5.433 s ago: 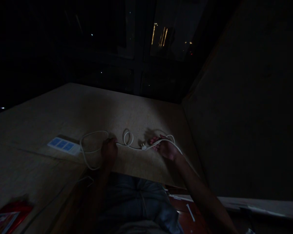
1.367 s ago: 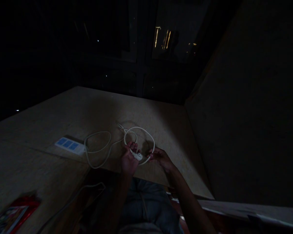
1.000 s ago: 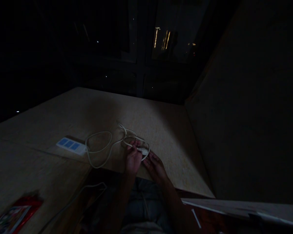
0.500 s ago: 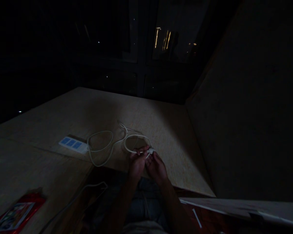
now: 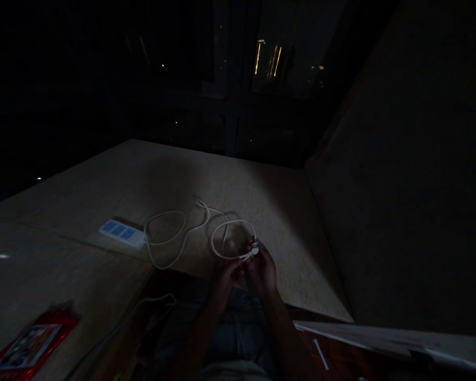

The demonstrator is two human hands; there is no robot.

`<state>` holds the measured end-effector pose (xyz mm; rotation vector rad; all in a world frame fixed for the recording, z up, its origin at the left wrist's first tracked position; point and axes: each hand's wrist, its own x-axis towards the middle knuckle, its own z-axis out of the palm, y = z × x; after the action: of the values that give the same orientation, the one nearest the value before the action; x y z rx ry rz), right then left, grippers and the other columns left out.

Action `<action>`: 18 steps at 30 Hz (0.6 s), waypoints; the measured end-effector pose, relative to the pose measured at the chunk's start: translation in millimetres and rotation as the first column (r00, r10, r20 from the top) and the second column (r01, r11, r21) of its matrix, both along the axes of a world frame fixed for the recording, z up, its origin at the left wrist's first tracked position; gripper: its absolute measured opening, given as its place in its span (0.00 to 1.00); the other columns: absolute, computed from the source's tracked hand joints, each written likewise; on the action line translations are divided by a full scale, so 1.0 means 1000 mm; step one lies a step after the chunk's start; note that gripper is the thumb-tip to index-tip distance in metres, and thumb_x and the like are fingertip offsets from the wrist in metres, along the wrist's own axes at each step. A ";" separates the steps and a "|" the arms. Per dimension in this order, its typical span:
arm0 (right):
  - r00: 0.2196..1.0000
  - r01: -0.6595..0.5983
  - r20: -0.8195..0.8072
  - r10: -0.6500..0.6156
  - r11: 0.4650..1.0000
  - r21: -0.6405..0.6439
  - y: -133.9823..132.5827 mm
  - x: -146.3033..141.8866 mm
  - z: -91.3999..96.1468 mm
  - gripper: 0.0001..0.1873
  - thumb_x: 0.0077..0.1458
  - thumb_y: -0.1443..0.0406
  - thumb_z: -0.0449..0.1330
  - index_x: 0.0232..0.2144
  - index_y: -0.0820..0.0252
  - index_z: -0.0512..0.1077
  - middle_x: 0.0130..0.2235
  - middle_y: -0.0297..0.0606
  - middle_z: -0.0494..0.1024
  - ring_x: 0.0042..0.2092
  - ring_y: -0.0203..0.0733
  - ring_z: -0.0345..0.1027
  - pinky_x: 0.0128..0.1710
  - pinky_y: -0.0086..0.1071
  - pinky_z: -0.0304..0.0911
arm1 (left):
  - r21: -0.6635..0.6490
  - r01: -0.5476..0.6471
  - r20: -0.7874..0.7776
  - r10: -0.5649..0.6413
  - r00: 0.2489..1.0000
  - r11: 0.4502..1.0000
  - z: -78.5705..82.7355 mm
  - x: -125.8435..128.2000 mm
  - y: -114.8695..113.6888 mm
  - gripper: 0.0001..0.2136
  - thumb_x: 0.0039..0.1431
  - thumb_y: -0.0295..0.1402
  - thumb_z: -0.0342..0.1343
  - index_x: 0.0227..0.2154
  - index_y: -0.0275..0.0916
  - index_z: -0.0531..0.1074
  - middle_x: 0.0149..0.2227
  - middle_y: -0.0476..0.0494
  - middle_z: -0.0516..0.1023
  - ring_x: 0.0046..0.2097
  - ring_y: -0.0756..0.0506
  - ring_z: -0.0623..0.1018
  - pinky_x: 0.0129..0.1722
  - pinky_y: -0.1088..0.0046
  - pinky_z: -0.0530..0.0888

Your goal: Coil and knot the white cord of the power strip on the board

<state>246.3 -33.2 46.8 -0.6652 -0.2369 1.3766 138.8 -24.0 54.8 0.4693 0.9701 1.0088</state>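
Observation:
A white power strip [image 5: 135, 238] with blue panels lies on the tabletop to the left, and its white power cord [image 5: 182, 244] winds across to my hands. Between the fingers of my right hand [image 5: 263, 271] is the plug [image 5: 254, 249] at the cord's end. My left hand [image 5: 223, 279] is closed, its fingertips pinching the cord just left of the plug. Above both hands the cord makes a round loop that comes back to the plug. Dim light blurs the exact finger contact.
A red packet [image 5: 34, 344] lies at the lower left on the tabletop [image 5: 262, 198]. A thin grey cable [image 5: 122, 317] hangs past the near edge. A dark panel [image 5: 404, 201] borders the right side, and a dark window [image 5: 289, 63] stands behind.
The plug has shifted slightly right and turned in my right hand. My left hand has drawn lower and apart from the plug. The loop of cord now sits further right.

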 end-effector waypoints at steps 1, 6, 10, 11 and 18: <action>0.999 0.032 -0.007 -0.033 0.999 -0.003 0.001 0.003 0.002 0.10 0.52 0.61 0.63 0.39 0.54 0.74 0.37 0.31 0.79 0.36 0.36 0.72 0.38 0.29 0.68 | -0.010 -0.009 0.010 0.009 1.000 1.000 -0.001 -0.002 -0.002 0.14 0.37 0.30 0.69 0.30 0.35 0.76 0.22 0.50 0.76 0.20 0.52 0.72 0.19 0.78 0.64; 0.989 0.112 -0.098 -0.111 0.994 0.006 0.003 0.017 0.007 0.08 0.51 0.64 0.62 0.37 0.56 0.74 0.35 0.30 0.78 0.30 0.32 0.68 0.34 0.28 0.67 | -0.023 0.008 0.022 -0.007 1.000 1.000 -0.013 -0.023 -0.011 0.11 0.41 0.32 0.67 0.28 0.36 0.72 0.23 0.50 0.75 0.21 0.50 0.74 0.18 0.77 0.66; 0.989 0.089 -0.119 -0.083 0.995 0.045 0.001 0.023 0.007 0.09 0.52 0.64 0.61 0.38 0.56 0.74 0.35 0.30 0.78 0.27 0.31 0.65 0.30 0.27 0.66 | -0.167 0.157 0.128 -0.136 0.982 0.973 -0.025 -0.035 -0.018 0.10 0.49 0.33 0.64 0.34 0.36 0.74 0.29 0.41 0.80 0.26 0.44 0.79 0.22 0.71 0.72; 0.989 0.078 -0.128 -0.071 0.996 0.044 0.000 0.024 0.007 0.09 0.52 0.65 0.61 0.38 0.56 0.74 0.35 0.30 0.78 0.26 0.30 0.64 0.29 0.26 0.65 | -0.172 0.176 0.182 -0.144 0.973 0.969 -0.028 -0.036 -0.019 0.09 0.51 0.33 0.62 0.35 0.36 0.74 0.32 0.39 0.80 0.29 0.43 0.80 0.26 0.68 0.75; 0.995 -0.031 -0.092 0.031 1.000 0.001 -0.010 0.023 0.011 0.08 0.54 0.63 0.60 0.38 0.57 0.75 0.35 0.34 0.78 0.24 0.32 0.59 0.27 0.28 0.64 | -0.077 0.053 0.380 -0.020 0.925 0.996 -0.032 -0.032 -0.011 0.09 0.56 0.30 0.58 0.41 0.43 0.75 0.44 0.41 0.81 0.49 0.40 0.79 0.48 0.58 0.75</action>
<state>269.4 -43.3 57.4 -0.5991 -0.1735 1.4331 106.5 -35.0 22.6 0.2061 0.6502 0.9751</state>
